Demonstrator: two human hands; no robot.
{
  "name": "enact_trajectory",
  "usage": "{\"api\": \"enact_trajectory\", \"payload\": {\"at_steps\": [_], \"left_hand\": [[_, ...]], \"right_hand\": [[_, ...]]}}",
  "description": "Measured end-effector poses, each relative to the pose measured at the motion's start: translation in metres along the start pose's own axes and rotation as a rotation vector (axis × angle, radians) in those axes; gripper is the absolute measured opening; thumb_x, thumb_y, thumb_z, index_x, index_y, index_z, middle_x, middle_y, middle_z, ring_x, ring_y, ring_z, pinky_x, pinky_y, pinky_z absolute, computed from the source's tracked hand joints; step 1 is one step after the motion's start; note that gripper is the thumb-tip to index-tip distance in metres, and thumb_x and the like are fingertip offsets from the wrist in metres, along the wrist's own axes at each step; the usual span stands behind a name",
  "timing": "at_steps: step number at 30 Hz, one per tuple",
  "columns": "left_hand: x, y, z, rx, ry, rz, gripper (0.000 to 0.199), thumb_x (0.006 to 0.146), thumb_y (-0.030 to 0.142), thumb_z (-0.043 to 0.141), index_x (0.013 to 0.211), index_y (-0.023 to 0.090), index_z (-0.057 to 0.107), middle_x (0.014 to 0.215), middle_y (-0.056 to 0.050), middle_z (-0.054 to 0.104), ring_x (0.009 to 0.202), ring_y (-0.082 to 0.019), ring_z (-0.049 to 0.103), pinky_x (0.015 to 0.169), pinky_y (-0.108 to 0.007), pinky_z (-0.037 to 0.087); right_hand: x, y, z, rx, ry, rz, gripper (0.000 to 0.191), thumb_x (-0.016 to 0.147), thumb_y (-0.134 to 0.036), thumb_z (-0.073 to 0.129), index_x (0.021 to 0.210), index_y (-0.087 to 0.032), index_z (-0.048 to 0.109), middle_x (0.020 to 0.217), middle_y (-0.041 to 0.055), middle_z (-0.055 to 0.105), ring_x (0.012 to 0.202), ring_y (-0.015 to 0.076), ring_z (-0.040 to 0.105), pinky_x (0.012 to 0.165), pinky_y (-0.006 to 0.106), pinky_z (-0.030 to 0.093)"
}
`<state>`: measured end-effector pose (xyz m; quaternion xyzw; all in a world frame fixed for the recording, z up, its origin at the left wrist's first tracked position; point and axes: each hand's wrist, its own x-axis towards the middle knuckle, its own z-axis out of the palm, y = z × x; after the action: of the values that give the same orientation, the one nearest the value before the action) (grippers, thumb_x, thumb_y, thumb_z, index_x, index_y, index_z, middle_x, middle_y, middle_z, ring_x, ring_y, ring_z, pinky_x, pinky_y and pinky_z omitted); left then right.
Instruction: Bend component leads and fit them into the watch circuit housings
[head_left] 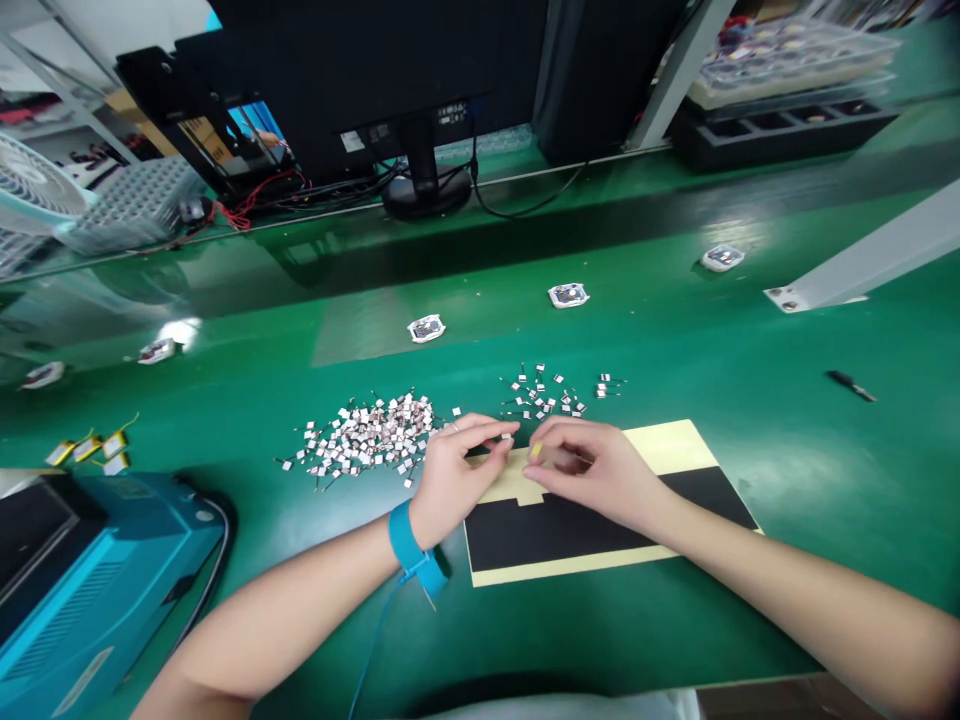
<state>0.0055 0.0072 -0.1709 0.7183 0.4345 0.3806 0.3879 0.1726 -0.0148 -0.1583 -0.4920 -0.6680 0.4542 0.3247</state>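
Note:
My left hand [459,475], with a blue strap [409,545] round its wrist, pinches a small white part [506,437] between thumb and forefinger. Close beside it on the right, my right hand [592,470] holds a small yellow piece [535,451] at its fingertips. Both hands are above a sheet [592,530] with pale yellow edges and a black middle. Left of my left hand lies a large pile of small white parts with dark leads [382,435]. A smaller scattered group [544,395] of them lies behind my hands.
Several white-framed units [426,328] stand in a row across the green table [810,420]. A black pen-like tool [851,385] lies right. At left are a teal machine [97,580] and yellow cells [88,447]. A monitor [420,90] and grey post [870,250] stand behind.

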Motion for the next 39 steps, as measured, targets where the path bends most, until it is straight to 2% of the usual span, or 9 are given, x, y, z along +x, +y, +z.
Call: {"api": "enact_trajectory", "payload": {"at_steps": [3,6,9,19,26,39], "left_hand": [[-0.003,0.004,0.0,0.027,0.004,0.068,0.017,0.076,0.016,0.055,0.088,0.018,0.066,0.08,-0.004,0.065,0.071,-0.011,0.059,0.066,-0.021,0.048],[-0.006,0.006,0.001,0.072,0.021,0.128,0.017,0.077,0.014,0.054,0.091,0.018,0.064,0.08,-0.003,0.065,0.07,-0.01,0.059,0.066,-0.02,0.047],[-0.007,0.006,0.001,0.128,0.05,0.185,0.017,0.076,0.013,0.055,0.092,0.017,0.062,0.081,-0.004,0.066,0.071,-0.011,0.06,0.068,-0.022,0.048],[-0.008,0.002,0.004,0.225,0.134,0.333,0.02,0.072,0.008,0.057,0.09,0.016,0.058,0.083,-0.003,0.067,0.077,-0.012,0.061,0.071,-0.022,0.049],[-0.008,0.002,0.005,0.257,0.138,0.336,0.018,0.071,0.009,0.058,0.089,0.015,0.057,0.083,-0.003,0.067,0.078,-0.012,0.061,0.072,-0.021,0.05],[-0.009,0.002,0.005,0.342,0.123,0.309,0.015,0.072,0.014,0.059,0.087,0.016,0.058,0.08,-0.003,0.068,0.073,-0.014,0.062,0.068,-0.026,0.049]], "right_hand": [[0.005,0.001,-0.001,0.176,0.081,0.091,0.019,0.074,-0.033,0.057,0.069,-0.015,0.055,0.07,0.0021,0.057,0.054,0.0085,0.045,0.049,0.021,0.036],[0.007,0.001,0.001,0.32,0.067,0.147,0.02,0.071,-0.035,0.061,0.071,-0.015,0.058,0.072,0.0019,0.059,0.066,0.0119,0.053,0.061,0.024,0.041],[0.006,-0.001,0.002,0.417,0.051,0.184,0.017,0.069,-0.032,0.064,0.069,-0.016,0.059,0.075,0.0014,0.061,0.072,0.0124,0.055,0.067,0.025,0.042],[0.004,0.0,0.013,0.538,0.087,0.244,0.016,0.068,-0.031,0.066,0.066,-0.017,0.06,0.072,0.0,0.057,0.07,0.0117,0.051,0.065,0.024,0.038],[0.003,0.001,0.016,0.541,0.125,0.255,0.013,0.068,-0.029,0.066,0.065,-0.018,0.06,0.07,-0.0012,0.057,0.068,0.0107,0.049,0.064,0.022,0.036],[0.006,0.001,0.02,0.586,0.176,0.274,0.009,0.062,-0.021,0.066,0.058,-0.015,0.06,0.068,-0.0015,0.054,0.067,0.0099,0.051,0.064,0.022,0.039]]}}
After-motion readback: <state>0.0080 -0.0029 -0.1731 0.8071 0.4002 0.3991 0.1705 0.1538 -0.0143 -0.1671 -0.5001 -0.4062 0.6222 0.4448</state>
